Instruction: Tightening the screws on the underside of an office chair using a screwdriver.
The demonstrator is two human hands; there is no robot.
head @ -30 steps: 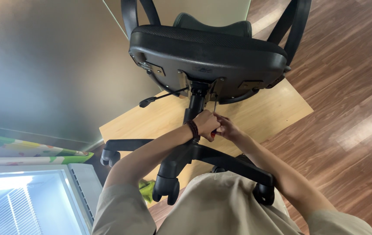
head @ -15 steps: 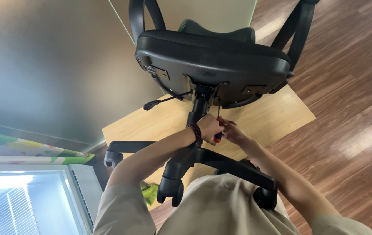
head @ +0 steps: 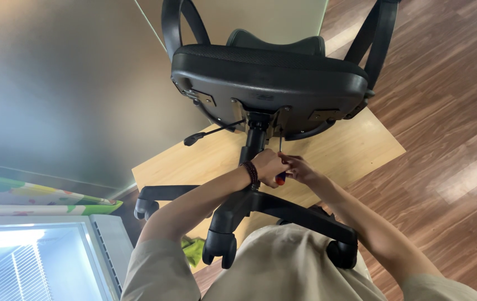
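A black office chair (head: 272, 78) lies tipped on its side on a light wooden board (head: 350, 150), its seat underside and gas column (head: 252, 142) facing me. Both my hands meet just right of the column. My left hand (head: 268, 165), with a beaded bracelet on the wrist, is closed around the red handle of a screwdriver (head: 280, 159). The thin shaft points up to the seat's underside plate. My right hand (head: 301, 168) grips the same handle from the right. The tip's contact point is too small to make out.
The chair's star base with castors (head: 220, 248) spreads toward me, one castor (head: 341, 253) at lower right. A height lever (head: 210, 134) sticks out left. A dark wall stands at left, wood floor at right, a white grilled appliance (head: 32, 262) at lower left.
The chair and hands sit a little lower and more to the right in view as my head shifted. Both hands stay together on the screwdriver under the seat.
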